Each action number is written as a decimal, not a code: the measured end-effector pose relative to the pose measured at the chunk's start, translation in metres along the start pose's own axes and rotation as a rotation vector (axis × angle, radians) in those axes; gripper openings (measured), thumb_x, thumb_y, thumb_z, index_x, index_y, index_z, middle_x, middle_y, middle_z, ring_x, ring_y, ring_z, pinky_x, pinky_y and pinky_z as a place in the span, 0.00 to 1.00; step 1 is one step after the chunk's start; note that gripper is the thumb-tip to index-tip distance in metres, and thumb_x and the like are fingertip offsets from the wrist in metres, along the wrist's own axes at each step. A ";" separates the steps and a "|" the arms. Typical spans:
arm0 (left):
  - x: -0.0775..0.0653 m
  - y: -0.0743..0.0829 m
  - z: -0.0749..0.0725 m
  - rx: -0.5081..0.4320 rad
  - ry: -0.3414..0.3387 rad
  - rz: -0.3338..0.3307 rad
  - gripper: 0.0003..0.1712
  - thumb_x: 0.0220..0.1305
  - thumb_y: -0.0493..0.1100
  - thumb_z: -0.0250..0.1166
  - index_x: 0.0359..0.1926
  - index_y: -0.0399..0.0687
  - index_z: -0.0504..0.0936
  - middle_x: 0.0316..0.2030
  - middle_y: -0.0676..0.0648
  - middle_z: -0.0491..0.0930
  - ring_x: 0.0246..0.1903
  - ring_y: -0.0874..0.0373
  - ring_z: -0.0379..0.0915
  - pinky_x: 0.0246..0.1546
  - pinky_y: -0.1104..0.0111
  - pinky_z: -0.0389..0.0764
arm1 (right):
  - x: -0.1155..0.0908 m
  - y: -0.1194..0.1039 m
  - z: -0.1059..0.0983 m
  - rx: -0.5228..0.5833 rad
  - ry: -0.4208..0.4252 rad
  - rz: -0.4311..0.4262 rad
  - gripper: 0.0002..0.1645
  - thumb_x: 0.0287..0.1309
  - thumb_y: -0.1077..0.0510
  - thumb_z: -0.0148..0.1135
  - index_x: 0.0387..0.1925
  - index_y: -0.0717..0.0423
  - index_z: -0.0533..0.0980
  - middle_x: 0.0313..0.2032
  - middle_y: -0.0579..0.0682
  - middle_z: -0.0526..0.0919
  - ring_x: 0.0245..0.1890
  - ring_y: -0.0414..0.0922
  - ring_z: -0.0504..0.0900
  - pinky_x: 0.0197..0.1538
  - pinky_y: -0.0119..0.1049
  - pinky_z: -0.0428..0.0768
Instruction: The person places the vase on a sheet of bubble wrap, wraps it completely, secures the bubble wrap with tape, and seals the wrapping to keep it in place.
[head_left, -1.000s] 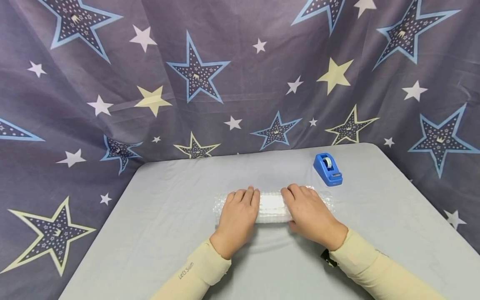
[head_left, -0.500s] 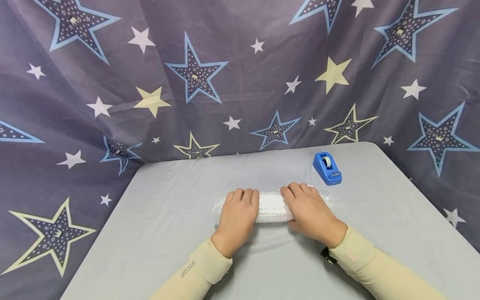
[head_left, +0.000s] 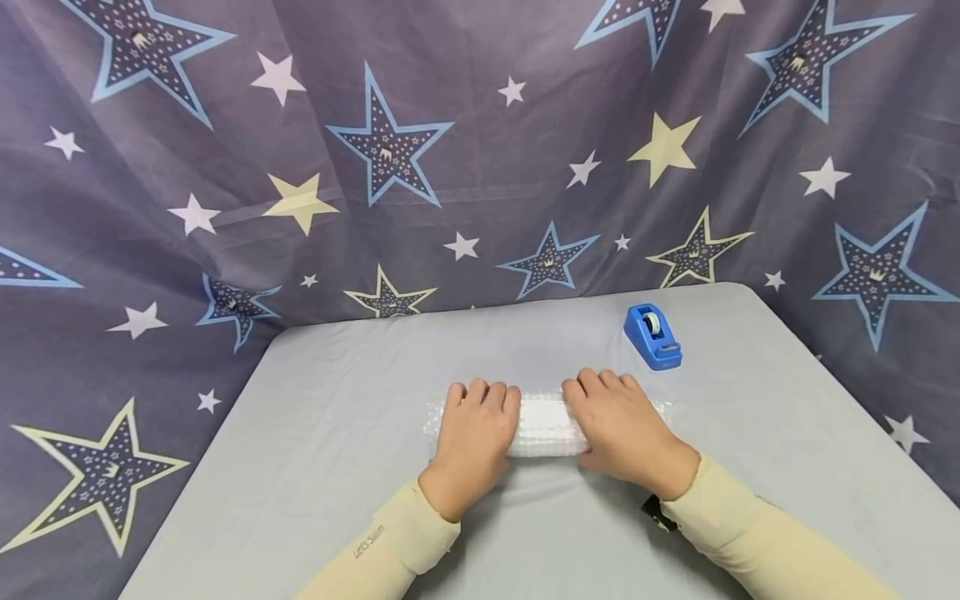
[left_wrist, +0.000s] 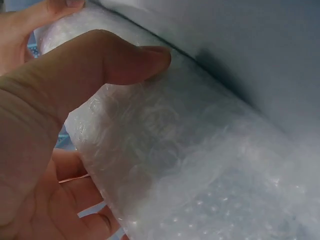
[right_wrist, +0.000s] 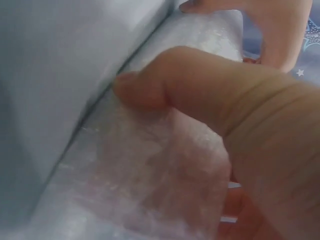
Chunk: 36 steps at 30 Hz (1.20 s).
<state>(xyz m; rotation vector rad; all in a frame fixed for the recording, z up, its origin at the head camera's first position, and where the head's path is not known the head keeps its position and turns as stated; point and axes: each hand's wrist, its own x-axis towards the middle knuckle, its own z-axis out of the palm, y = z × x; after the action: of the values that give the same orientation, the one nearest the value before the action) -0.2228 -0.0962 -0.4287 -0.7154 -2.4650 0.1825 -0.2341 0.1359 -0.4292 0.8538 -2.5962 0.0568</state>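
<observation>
Slightly, the bubble-wrap roll [head_left: 546, 427] has shifted nearer on the grey table [head_left: 330, 442], between the left hand [head_left: 477, 437] and right hand [head_left: 621, 427], which both grip it; probably a small roll or tug nearward. Far right, the blue tape dispenser [head_left: 651, 340] stands unmoved.

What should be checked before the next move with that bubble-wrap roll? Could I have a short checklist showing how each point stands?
1. Left hand gripping the bubble-wrap roll, thumb on the near side: ok.
2. Right hand gripping it too, thumb on the near side: ok.
3. Blue tape dispenser on the table, beyond the right hand: ok.
4. One hand free for the dispenser: not ok; both hold the roll.
5. Roll already taped: cannot tell; the hands cover much of it.
</observation>
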 end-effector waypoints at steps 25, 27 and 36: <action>-0.007 0.007 -0.018 0.014 -0.109 0.045 0.45 0.27 0.47 0.85 0.51 0.36 0.80 0.36 0.46 0.71 0.34 0.50 0.74 0.38 0.61 0.73 | -0.001 -0.005 -0.016 0.048 -0.046 -0.094 0.41 0.19 0.54 0.84 0.43 0.62 0.77 0.34 0.51 0.73 0.31 0.47 0.72 0.41 0.44 0.76; -0.007 0.007 -0.019 0.017 -0.101 0.050 0.44 0.27 0.47 0.86 0.51 0.36 0.81 0.36 0.46 0.72 0.33 0.51 0.74 0.37 0.61 0.74 | -0.001 -0.005 -0.016 0.037 -0.046 -0.094 0.41 0.20 0.53 0.85 0.43 0.61 0.77 0.34 0.51 0.74 0.32 0.47 0.73 0.43 0.46 0.76; -0.006 0.007 -0.018 0.012 -0.068 0.055 0.37 0.28 0.44 0.83 0.45 0.39 0.79 0.31 0.48 0.71 0.30 0.52 0.75 0.33 0.61 0.73 | -0.002 -0.006 -0.017 0.021 -0.050 -0.082 0.41 0.25 0.52 0.85 0.46 0.63 0.79 0.36 0.52 0.78 0.39 0.52 0.82 0.60 0.58 0.77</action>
<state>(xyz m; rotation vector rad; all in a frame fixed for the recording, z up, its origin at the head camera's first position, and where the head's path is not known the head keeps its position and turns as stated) -0.2054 -0.0937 -0.4184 -0.7846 -2.5082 0.2464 -0.2228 0.1346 -0.4146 0.9803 -2.6078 0.0401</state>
